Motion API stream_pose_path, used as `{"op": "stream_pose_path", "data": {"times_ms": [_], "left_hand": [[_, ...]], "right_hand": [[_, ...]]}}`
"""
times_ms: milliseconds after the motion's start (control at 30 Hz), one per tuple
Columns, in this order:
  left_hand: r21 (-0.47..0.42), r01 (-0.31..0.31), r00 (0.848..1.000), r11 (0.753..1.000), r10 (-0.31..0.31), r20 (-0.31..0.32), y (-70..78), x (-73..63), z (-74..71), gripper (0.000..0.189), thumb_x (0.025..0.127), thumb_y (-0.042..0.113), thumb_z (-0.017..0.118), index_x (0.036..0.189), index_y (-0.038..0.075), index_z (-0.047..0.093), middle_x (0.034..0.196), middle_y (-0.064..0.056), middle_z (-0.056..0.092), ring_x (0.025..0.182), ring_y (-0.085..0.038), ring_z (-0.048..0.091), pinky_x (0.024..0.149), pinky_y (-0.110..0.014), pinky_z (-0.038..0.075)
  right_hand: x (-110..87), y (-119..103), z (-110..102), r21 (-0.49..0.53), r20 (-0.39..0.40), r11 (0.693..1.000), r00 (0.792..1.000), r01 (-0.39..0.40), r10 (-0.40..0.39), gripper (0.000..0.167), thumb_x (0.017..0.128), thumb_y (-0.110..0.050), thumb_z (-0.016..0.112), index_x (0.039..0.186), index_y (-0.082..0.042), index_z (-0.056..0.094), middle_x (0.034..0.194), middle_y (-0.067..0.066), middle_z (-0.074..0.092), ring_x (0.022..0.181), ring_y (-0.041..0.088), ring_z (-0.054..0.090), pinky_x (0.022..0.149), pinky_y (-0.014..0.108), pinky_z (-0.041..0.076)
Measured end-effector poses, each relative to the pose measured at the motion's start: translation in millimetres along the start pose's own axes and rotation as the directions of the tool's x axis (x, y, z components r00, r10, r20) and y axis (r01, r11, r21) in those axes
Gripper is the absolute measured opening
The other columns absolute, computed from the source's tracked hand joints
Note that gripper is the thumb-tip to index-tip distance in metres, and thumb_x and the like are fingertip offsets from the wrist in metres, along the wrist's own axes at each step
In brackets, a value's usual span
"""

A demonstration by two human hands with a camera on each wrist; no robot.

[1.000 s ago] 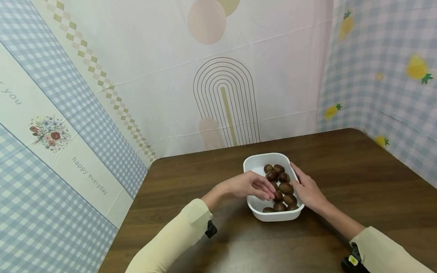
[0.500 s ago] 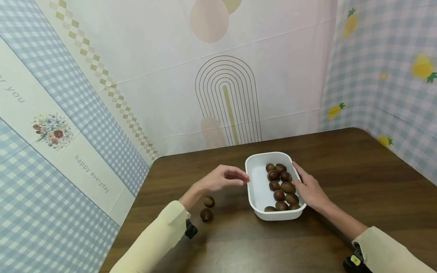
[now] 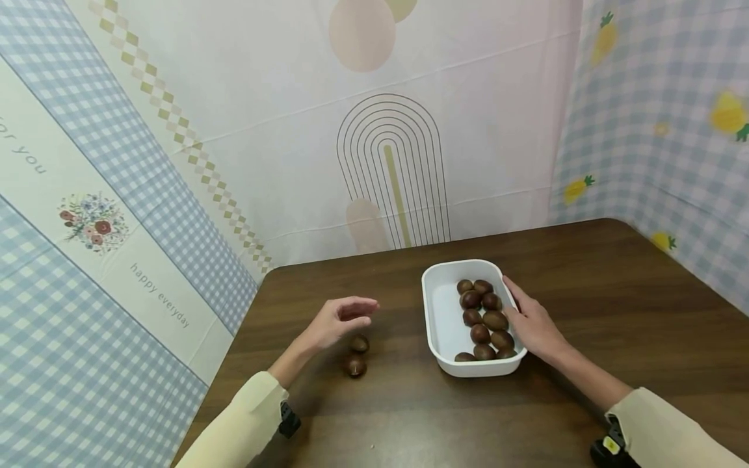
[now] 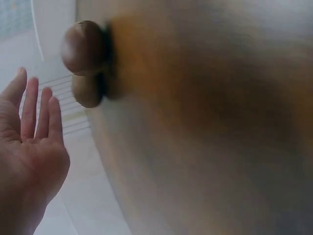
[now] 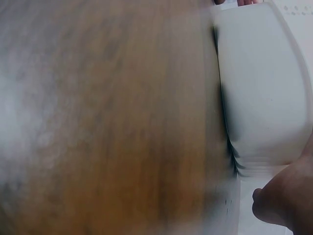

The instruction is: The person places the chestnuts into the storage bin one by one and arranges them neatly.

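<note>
My left hand point(image 3: 336, 323) hovers over the table's left part, fingers spread forward and holding nothing. Two glossy brown chestnut-like balls lie on the tabletop by it, a darker one point(image 3: 355, 366) in front of a lighter one point(image 3: 359, 343). The left wrist view shows the palm of the left hand point(image 4: 34, 147) apart from the two balls point(image 4: 84, 47). With its thumb at the rim, my right hand point(image 3: 534, 328) grips the right side of a white rectangular dish point(image 3: 430, 315). Several similar brown balls point(image 3: 495, 320) fill the dish's right half; its left half shows bare bottom.
The dark wooden table point(image 3: 409, 416) ends against a pale printed cloth point(image 3: 497, 130) at the back. Blue checked cloths hang at the left point(image 3: 58, 325) and right point(image 3: 673, 175).
My left hand has moved left, from over the brown balls in the dish to beside the two on the table, which its arm hid earlier. The right hand keeps its grip on the dish.
</note>
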State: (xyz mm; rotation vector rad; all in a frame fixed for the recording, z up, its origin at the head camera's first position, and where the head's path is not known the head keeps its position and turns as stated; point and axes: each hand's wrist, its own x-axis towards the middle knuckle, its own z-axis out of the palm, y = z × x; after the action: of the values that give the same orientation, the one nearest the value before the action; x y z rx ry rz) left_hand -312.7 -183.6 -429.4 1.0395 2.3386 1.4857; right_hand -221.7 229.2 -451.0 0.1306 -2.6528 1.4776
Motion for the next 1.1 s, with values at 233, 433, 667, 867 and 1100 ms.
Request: {"op": "stream_pose_path", "data": {"times_ms": [233, 433, 667, 867, 1100], "left_hand": [[0.037, 0.052, 0.997, 0.998, -0.050, -0.052, -10.1, -25.5, -3.3, 0.033, 0.102, 0.008, 0.072, 0.135, 0.005, 0.071, 0.137, -0.013, 0.070, 0.131, -0.036, 0.064, 0.103, -0.029, 0.053], [0.069, 0.116, 0.993, 0.991, -0.116, -0.008, -14.4, -37.9, -0.7, 0.037, 0.102, 0.010, 0.073, 0.138, 0.006, 0.070, 0.139, -0.009, 0.070, 0.131, -0.028, 0.064, 0.105, -0.033, 0.053], [0.136, 0.097, 0.995, 0.986, -0.097, -0.006, -21.2, -41.6, 3.3, 0.037, 0.100, 0.011, 0.076, 0.136, 0.006, 0.071, 0.135, -0.008, 0.072, 0.127, -0.026, 0.066, 0.107, -0.042, 0.053], [0.151, 0.078, 0.997, 0.985, -0.081, 0.014, -26.4, -40.4, 4.3, 0.037, 0.099, 0.011, 0.077, 0.135, 0.004, 0.071, 0.134, -0.009, 0.072, 0.127, -0.027, 0.067, 0.107, -0.040, 0.053], [0.165, 0.118, 0.992, 0.979, -0.123, 0.018, -26.3, -40.5, 4.0, 0.036, 0.098, 0.012, 0.078, 0.134, 0.008, 0.072, 0.132, -0.001, 0.073, 0.126, -0.019, 0.067, 0.105, -0.030, 0.053]], "right_hand": [[0.8, 0, -3, -0.013, -0.004, 1.000, 1.000, -0.005, 0.005, 0.066, 0.109, -0.010, 0.039, 0.170, -0.005, 0.015, 0.166, 0.036, 0.025, 0.148, 0.056, 0.033, 0.109, 0.070, 0.041], [0.5, 1, -2, -0.016, 0.001, 1.000, 1.000, -0.003, 0.003, 0.065, 0.110, -0.010, 0.039, 0.170, -0.005, 0.015, 0.166, 0.036, 0.025, 0.147, 0.056, 0.034, 0.108, 0.069, 0.042], [0.5, 2, 0, -0.026, 0.001, 1.000, 1.000, -0.007, 0.007, 0.065, 0.110, -0.011, 0.039, 0.170, -0.005, 0.015, 0.166, 0.036, 0.025, 0.147, 0.057, 0.034, 0.107, 0.070, 0.042], [0.1, 0, 0, -0.027, -0.004, 1.000, 1.000, -0.005, 0.005, 0.065, 0.110, -0.011, 0.039, 0.170, -0.006, 0.016, 0.166, 0.035, 0.025, 0.148, 0.056, 0.034, 0.108, 0.069, 0.042], [0.1, 0, 1, -0.023, -0.006, 1.000, 1.000, -0.004, 0.004, 0.065, 0.110, -0.010, 0.039, 0.170, -0.005, 0.016, 0.166, 0.036, 0.025, 0.148, 0.056, 0.033, 0.109, 0.069, 0.041]]}}
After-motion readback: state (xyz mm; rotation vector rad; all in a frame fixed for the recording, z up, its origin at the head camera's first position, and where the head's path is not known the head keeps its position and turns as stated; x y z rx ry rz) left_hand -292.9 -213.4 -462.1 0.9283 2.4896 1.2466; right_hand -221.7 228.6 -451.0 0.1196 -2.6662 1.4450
